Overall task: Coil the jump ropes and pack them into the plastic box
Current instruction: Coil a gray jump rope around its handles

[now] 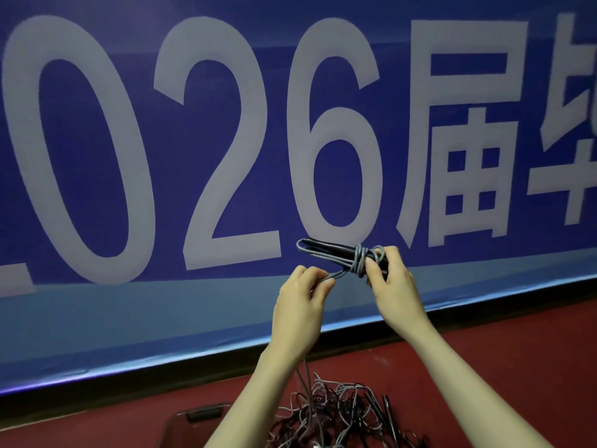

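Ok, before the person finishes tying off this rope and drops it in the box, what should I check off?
1. Right hand grips the bundled jump rope at its wraps: ok.
2. Left hand pinches the loose grey strand coming off the wraps: ok.
3. Wraps sit tight around the black handles: ok, several turns visible.
4. Tail end tucked or secured: not ok, the strand is untucked in the left hand.
5. Plastic box open and in reach: cannot tell, only a corner shows.
6. Held rope free of the tangled pile: cannot tell.
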{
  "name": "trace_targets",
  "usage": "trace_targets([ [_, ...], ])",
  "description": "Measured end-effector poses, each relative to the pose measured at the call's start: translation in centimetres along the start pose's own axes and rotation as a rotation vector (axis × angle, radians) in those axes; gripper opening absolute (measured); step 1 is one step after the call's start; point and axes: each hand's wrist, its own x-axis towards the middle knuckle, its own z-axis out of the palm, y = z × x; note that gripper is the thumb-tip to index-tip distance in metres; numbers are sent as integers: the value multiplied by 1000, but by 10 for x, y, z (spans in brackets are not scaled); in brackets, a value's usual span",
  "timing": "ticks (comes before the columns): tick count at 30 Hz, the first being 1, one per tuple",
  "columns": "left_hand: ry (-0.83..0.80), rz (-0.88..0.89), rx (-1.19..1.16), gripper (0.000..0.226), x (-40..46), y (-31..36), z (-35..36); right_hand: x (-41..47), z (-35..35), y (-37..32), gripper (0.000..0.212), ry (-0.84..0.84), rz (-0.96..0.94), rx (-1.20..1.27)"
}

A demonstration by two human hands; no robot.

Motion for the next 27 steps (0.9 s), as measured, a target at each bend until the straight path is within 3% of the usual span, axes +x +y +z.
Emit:
trace_targets([
  [5,-95,85,45,13,4,15,-4,-8,-17,8,13,14,78,58],
  [8,-182,230,195,14,3,16,-9,-16,-8,15,14,18,115,120],
  [12,-270,295,368,17,4,5,-19,-18,15,13,15,-172,45,-27],
  [18,-199,312,417,10,11,-23,-34,-15,21,9,18,-418,-62,-123],
  [27,-355,179,175,3,20,-52,-44,-14,22,17,23,-692,24,84],
])
